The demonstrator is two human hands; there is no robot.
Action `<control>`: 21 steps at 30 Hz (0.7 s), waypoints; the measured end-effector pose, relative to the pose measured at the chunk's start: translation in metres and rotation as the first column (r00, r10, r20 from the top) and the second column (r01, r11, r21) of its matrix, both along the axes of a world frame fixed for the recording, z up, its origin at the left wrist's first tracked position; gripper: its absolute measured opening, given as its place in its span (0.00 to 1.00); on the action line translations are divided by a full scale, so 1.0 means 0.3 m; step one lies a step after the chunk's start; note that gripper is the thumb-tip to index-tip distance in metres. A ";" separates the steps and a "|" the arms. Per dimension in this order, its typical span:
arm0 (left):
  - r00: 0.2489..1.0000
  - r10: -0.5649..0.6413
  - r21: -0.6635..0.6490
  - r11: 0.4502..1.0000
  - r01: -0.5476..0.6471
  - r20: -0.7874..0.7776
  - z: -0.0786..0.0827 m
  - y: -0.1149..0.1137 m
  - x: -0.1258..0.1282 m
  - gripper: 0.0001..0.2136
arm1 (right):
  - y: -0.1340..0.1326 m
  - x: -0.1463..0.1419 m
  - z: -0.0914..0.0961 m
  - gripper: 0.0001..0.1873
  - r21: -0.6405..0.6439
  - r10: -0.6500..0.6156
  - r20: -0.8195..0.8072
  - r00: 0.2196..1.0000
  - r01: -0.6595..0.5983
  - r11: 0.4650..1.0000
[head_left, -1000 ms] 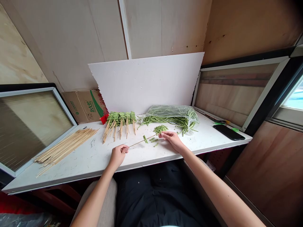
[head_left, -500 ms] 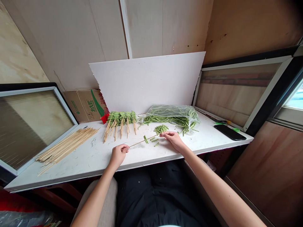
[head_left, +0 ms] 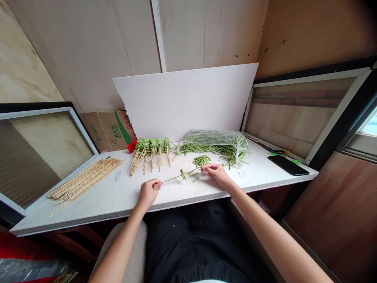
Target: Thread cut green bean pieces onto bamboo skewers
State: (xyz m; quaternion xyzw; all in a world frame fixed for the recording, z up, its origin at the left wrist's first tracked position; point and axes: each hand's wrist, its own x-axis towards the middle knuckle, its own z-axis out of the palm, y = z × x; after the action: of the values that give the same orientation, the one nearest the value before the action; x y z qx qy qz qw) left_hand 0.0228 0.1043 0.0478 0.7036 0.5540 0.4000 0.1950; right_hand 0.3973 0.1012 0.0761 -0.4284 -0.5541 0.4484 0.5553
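Note:
My left hand [head_left: 150, 191] is closed around one end of a thin wooden skewer [head_left: 172, 179], held low over the white table. A short cut piece of green bean [head_left: 183, 173] sits crosswise on the skewer, around its middle. At the skewer's far end my right hand [head_left: 214, 173] is pinched, with a bit of green bean showing at the fingertips; most of it is hidden. Several loose bean pieces [head_left: 194, 174] lie just under and beside the skewer. Behind my right hand is a small heap of cut beans [head_left: 201, 160].
Loaded bean skewers [head_left: 151, 146] are stacked at the back, by a cardboard box [head_left: 107, 131]. Bare skewers [head_left: 88, 181] lie on the left. A clear plastic bag of long beans [head_left: 213, 142] rests before a white board [head_left: 188, 102]. A phone [head_left: 288, 165] lies at right.
The whole view has shifted slightly. Both hands keep the same hold on the skewer, and the bean piece on it stays at about the same spot.

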 end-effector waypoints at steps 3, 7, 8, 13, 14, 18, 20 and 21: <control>1.000 -0.004 -0.007 1.000 0.004 0.019 -0.001 0.001 0.002 0.11 | -0.004 -0.003 0.005 0.19 -0.002 0.005 -0.016 1.000 -0.005 1.000; 0.999 -0.009 -0.019 1.000 0.010 0.044 -0.004 0.004 0.004 0.12 | 0.001 -0.005 -0.001 0.20 0.010 -0.011 -0.037 0.999 0.012 1.000; 0.999 -0.010 -0.017 1.000 0.010 0.043 -0.004 0.004 0.004 0.12 | 0.004 -0.005 -0.004 0.20 0.014 -0.023 -0.035 0.999 0.024 1.000; 0.999 -0.002 -0.006 1.000 0.003 0.042 -0.003 0.001 0.007 0.12 | 0.024 -0.015 -0.021 0.19 -0.023 -0.078 -0.053 0.996 0.077 0.997; 0.999 0.002 -0.006 1.000 -0.002 0.047 -0.002 0.000 0.008 0.11 | 0.027 -0.019 -0.024 0.19 -0.035 -0.086 -0.058 0.995 0.084 0.996; 0.997 0.005 -0.019 1.000 -0.004 0.077 0.008 -0.004 0.011 0.10 | 0.031 -0.036 -0.032 0.21 -0.062 -0.111 -0.055 0.992 0.107 0.992; 0.996 0.003 -0.026 1.000 0.000 0.087 0.012 -0.005 0.012 0.10 | 0.028 -0.042 -0.032 0.22 -0.070 -0.119 -0.053 0.991 0.116 0.991; 0.996 0.003 -0.029 1.000 -0.001 0.088 0.014 -0.005 0.012 0.10 | 0.025 -0.044 -0.030 0.23 -0.074 -0.122 -0.053 0.991 0.118 0.990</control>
State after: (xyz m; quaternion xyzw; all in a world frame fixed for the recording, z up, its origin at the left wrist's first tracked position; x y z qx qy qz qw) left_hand 0.0264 0.1026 0.0519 0.6818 0.5513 0.4228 0.2290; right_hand 0.3840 0.1088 0.0671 -0.4672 -0.4952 0.4454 0.5814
